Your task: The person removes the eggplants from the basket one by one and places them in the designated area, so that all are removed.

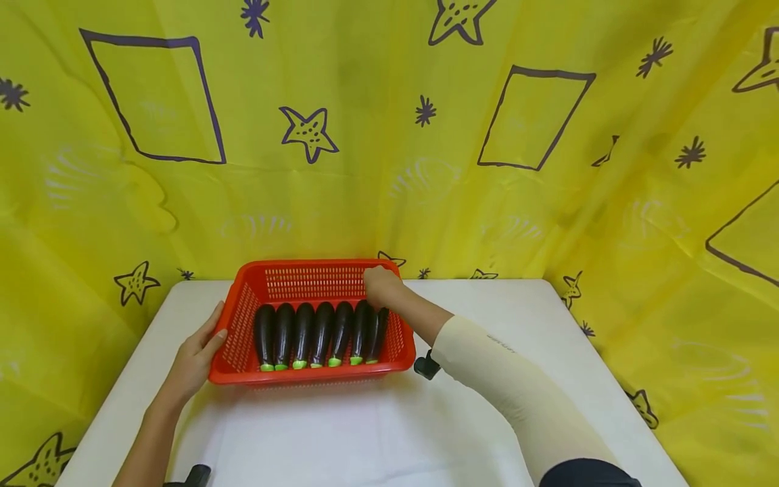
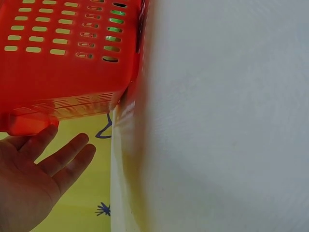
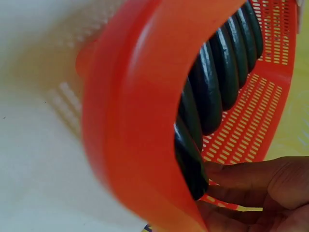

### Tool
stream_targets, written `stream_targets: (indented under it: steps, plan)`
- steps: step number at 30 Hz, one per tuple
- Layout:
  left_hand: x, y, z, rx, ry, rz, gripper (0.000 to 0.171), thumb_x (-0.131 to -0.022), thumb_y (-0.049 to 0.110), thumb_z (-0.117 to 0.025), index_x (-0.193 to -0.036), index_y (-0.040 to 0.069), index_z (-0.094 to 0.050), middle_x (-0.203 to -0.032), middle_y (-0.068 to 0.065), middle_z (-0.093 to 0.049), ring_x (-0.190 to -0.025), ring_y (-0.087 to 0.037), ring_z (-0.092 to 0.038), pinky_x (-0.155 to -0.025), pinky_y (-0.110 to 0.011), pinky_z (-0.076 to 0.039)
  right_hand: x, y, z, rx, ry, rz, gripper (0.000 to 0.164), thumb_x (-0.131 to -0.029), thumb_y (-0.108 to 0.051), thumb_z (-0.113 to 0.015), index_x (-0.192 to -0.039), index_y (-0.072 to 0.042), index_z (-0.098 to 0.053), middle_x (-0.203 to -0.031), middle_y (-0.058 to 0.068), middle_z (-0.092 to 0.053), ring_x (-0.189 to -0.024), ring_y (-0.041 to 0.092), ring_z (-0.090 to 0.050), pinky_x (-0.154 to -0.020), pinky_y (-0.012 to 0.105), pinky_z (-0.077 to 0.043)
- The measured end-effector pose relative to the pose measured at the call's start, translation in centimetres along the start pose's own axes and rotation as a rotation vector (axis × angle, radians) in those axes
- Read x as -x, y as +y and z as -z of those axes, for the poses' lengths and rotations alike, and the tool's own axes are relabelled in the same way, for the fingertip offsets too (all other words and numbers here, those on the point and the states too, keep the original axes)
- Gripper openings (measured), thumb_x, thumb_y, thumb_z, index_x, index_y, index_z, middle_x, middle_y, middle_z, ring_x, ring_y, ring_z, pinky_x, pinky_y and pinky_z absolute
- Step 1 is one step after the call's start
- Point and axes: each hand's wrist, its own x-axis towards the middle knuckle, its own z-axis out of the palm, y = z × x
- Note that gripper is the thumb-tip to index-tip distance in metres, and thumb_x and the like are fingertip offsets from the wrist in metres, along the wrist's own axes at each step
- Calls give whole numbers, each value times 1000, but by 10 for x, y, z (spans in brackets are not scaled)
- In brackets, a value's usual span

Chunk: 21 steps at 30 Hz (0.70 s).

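Several dark purple eggplants (image 1: 302,335) lie side by side in a red plastic basket (image 1: 316,379), their green stem ends towards me. My left hand (image 1: 193,355) holds the basket's left rim, thumb over the edge; in the left wrist view, index fingertip of that hand (image 2: 36,171) meets the rim from outside while the other fingers spread away. Inside the basket, at the back right, my right hand (image 1: 382,287) holds the far end of the rightmost eggplant (image 1: 378,336). The right wrist view shows fingers (image 3: 241,176) at that eggplant's tip, partly hidden by the rim.
The basket stands towards the back of a white table (image 1: 292,433). Behind and beside the table hangs a yellow curtain (image 1: 365,196) with drawn stars and frames. The right forearm wears a pale sleeve (image 1: 517,379) and crosses above the table's right part.
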Motion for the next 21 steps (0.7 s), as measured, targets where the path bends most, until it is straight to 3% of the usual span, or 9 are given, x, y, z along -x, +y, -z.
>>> stream_targets:
  steps: [6,10,14,17,21]
  plan:
    - [0,-2,-1,22,-9,-13,61,-115,21,-44,-166,4,-18,-166,-29,-21,-146,-57,-28,-90,0,-33,-12,-6,-6,74,-90,-34,43,-76,-2,-94,-113,-5,-72,-113,11,-69,-90,20,-61,-72,31,-61]
    - [-1,-3,-2,24,-8,-18,61,-115,21,-44,-167,4,-18,-167,-28,-21,-146,-57,-28,-91,0,-33,-36,-4,-11,129,-158,-75,52,-73,-9,-98,-117,-6,-71,-116,11,-68,-100,21,-65,-77,34,-62]
    - [-1,-5,-2,25,-3,-19,60,-115,21,-44,-167,4,-17,-167,-28,-21,-145,-57,-30,-89,-1,-35,-59,1,-19,129,-195,-111,52,-72,-10,-99,-116,-5,-71,-115,12,-68,-99,21,-67,-78,36,-63]
    - [-2,-6,-2,36,-2,-19,60,-115,21,-43,-167,4,-17,-167,-28,-20,-145,-57,-30,-89,-1,-36,-54,-1,-16,145,-194,-105,54,-74,-11,-99,-119,-5,-70,-119,12,-67,-101,21,-66,-80,35,-62]
    - [-2,-6,-2,48,-2,-23,60,-115,20,-43,-167,4,-18,-167,-28,-21,-144,-58,-30,-89,-1,-37,-32,-10,-5,245,-238,-55,71,-79,-20,-96,-139,-3,-61,-143,15,-58,-127,24,-58,-96,33,-57]
